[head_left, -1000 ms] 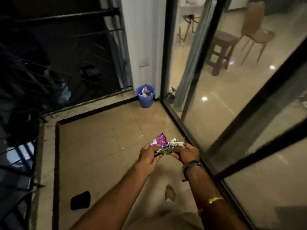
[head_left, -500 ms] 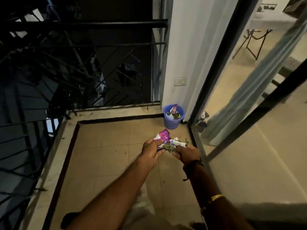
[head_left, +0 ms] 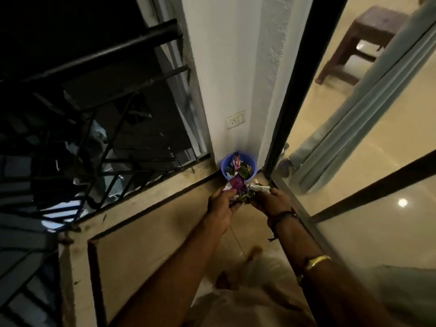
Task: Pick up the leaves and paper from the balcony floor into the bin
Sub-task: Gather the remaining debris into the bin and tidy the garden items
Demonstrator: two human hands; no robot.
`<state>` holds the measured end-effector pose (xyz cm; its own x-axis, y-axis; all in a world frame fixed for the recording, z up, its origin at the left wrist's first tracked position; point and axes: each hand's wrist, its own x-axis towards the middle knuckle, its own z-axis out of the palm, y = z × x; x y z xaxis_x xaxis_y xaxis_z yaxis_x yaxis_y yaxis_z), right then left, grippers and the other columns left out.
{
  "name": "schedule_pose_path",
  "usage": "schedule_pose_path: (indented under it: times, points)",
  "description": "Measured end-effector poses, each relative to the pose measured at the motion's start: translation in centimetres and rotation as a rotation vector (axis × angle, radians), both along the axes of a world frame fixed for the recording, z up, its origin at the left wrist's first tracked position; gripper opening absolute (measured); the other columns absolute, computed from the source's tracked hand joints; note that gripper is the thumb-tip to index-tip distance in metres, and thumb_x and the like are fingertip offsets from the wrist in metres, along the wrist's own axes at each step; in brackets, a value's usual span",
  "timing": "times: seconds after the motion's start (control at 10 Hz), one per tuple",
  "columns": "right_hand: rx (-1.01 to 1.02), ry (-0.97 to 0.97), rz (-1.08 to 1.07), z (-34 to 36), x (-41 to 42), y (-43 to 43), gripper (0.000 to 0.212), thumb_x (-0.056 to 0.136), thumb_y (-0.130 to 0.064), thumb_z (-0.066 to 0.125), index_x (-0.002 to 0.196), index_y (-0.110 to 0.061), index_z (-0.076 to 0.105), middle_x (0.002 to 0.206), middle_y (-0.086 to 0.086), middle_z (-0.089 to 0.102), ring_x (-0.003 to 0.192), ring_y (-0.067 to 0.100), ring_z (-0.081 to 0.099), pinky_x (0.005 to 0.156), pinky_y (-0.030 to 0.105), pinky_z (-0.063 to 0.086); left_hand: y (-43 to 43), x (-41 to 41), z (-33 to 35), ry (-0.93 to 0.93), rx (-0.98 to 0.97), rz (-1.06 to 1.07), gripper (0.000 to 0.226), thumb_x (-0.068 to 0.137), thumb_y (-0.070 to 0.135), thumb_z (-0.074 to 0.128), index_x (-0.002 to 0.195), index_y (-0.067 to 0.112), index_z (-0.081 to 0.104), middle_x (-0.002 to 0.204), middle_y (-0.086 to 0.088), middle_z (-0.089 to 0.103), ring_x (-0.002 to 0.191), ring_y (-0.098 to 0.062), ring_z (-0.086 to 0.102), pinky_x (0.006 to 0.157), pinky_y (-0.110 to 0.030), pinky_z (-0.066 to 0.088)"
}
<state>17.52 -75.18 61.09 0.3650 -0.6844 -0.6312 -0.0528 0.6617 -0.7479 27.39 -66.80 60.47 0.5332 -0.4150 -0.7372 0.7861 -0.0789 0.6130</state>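
Both my hands carry one bundle of litter just in front of the blue bin (head_left: 226,163). My left hand (head_left: 221,204) grips the side with the purple wrapper (head_left: 237,184). My right hand (head_left: 271,201) grips the side with the crumpled white paper (head_left: 260,188). Dry green leaves (head_left: 243,199) are squeezed between the two hands. The bin stands in the balcony corner against the white wall and holds leaves and a wrapper.
A black metal railing (head_left: 113,128) runs along the left edge of the tiled balcony floor (head_left: 146,244). A glass sliding door with a black frame (head_left: 290,100) stands on the right, with a curtain and a wooden stool behind it. A wall socket (head_left: 235,120) sits above the bin.
I have walked toward the corner, so the bin now lies right beyond my hands. Both hands still hold the same bundle.
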Motion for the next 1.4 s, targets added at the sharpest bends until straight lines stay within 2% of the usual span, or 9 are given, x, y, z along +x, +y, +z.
schedule_pose_path:
  times: [0.1, 0.3, 0.5, 0.7, 0.8, 1.0, 1.2, 1.3, 1.4]
  points:
    - [0.033, 0.032, -0.040, -1.2, 4.3, -4.0, 0.016, 0.088, 0.013, 0.061, 0.102, 0.009, 0.069, 0.084, 0.013, 0.068, 0.072, 0.021, 0.066, 0.051, 0.023, 0.057, -4.0, 4.3, -1.3, 0.046, 0.034, -0.023, 0.035, 0.090, 0.001, 0.060, 0.125, 0.000, 0.061, 0.114, -0.023, 0.066, 0.101, -0.031, 0.065, 0.071, -0.036, 0.056]
    - [0.131, 0.140, -0.080, -7.3, 11.4, -12.8, 0.015, 0.086, 0.007, 0.069, 0.095, -0.005, 0.071, 0.089, 0.014, 0.071, 0.071, 0.018, 0.069, 0.058, 0.025, 0.058, -12.9, 11.9, -6.9, 0.121, 0.158, -0.066, 0.038, 0.091, 0.005, 0.062, 0.129, 0.004, 0.059, 0.120, -0.021, 0.066, 0.106, -0.031, 0.066, 0.069, -0.033, 0.057]
    - [0.188, 0.274, -0.106, -16.4, 16.6, -18.6, 0.026, 0.088, 0.001, 0.069, 0.114, -0.004, 0.070, 0.102, 0.014, 0.073, 0.078, 0.020, 0.072, 0.064, 0.027, 0.061, -19.9, 16.7, -15.5, 0.165, 0.229, -0.158, 0.037, 0.094, 0.007, 0.059, 0.131, 0.005, 0.059, 0.120, -0.019, 0.068, 0.104, -0.028, 0.067, 0.074, -0.034, 0.057]
    - [0.183, 0.430, 0.028, -27.8, 21.0, -23.0, 0.027, 0.080, -0.021, 0.082, 0.105, -0.022, 0.073, 0.097, 0.002, 0.075, 0.085, 0.019, 0.074, 0.078, 0.040, 0.063, -23.9, 20.9, -25.3, 0.153, 0.354, -0.221, 0.037, 0.092, 0.017, 0.063, 0.128, 0.010, 0.061, 0.121, -0.016, 0.068, 0.104, -0.030, 0.067, 0.069, -0.035, 0.058]
    - [0.150, 0.541, 0.114, -33.7, 22.8, -25.3, 0.046, 0.067, -0.035, 0.084, 0.110, -0.024, 0.071, 0.099, 0.001, 0.075, 0.087, 0.023, 0.074, 0.081, 0.043, 0.062, -26.0, 23.1, -29.4, 0.165, 0.355, -0.258, 0.039, 0.093, 0.019, 0.064, 0.130, 0.008, 0.058, 0.115, -0.014, 0.068, 0.096, -0.027, 0.068, 0.071, -0.035, 0.059]
    - [0.126, 0.620, 0.324, -40.8, 24.5, -28.7, 0.066, 0.076, -0.029, 0.071, 0.139, -0.019, 0.053, 0.130, 0.010, 0.062, 0.114, 0.030, 0.064, 0.093, 0.046, 0.057, -28.8, 27.8, -36.9, 0.224, 0.397, -0.391, 0.064, 0.088, 0.047, 0.062, 0.138, 0.008, 0.056, 0.135, -0.017, 0.060, 0.124, -0.035, 0.056, 0.108, -0.050, 0.043]
    - [-0.046, 0.750, 0.192, -34.1, 23.8, -27.6, 0.042, 0.078, -0.033, 0.067, 0.120, -0.029, 0.069, 0.120, 0.003, 0.070, 0.106, 0.025, 0.068, 0.095, 0.043, 0.056, -28.9, 28.1, -29.3, 0.165, 0.431, -0.469, 0.047, 0.106, 0.031, 0.040, 0.147, 0.009, 0.041, 0.147, -0.014, 0.047, 0.137, -0.030, 0.043, 0.102, -0.035, 0.040]
    - [-0.038, 0.713, 0.011, -27.5, 23.4, -25.7, 0.034, 0.082, -0.024, 0.071, 0.115, -0.026, 0.071, 0.110, -0.002, 0.074, 0.099, 0.017, 0.068, 0.092, 0.040, 0.056, -28.5, 27.7, -23.4, 0.185, 0.410, -0.554, 0.046, 0.106, 0.024, 0.041, 0.145, 0.002, 0.043, 0.152, -0.017, 0.043, 0.141, -0.033, 0.041, 0.117, -0.042, 0.033]
    - [-0.076, 0.577, -0.167, -19.2, 22.5, -23.5, 0.024, 0.071, -0.031, 0.068, 0.091, -0.042, 0.074, 0.093, -0.008, 0.075, 0.090, 0.019, 0.071, 0.083, 0.048, 0.060, -28.3, 26.9, -14.7, 0.064, 0.370, -0.687, 0.039, 0.100, 0.010, 0.050, 0.137, -0.003, 0.051, 0.141, -0.024, 0.054, 0.132, -0.038, 0.051, 0.109, -0.045, 0.042]
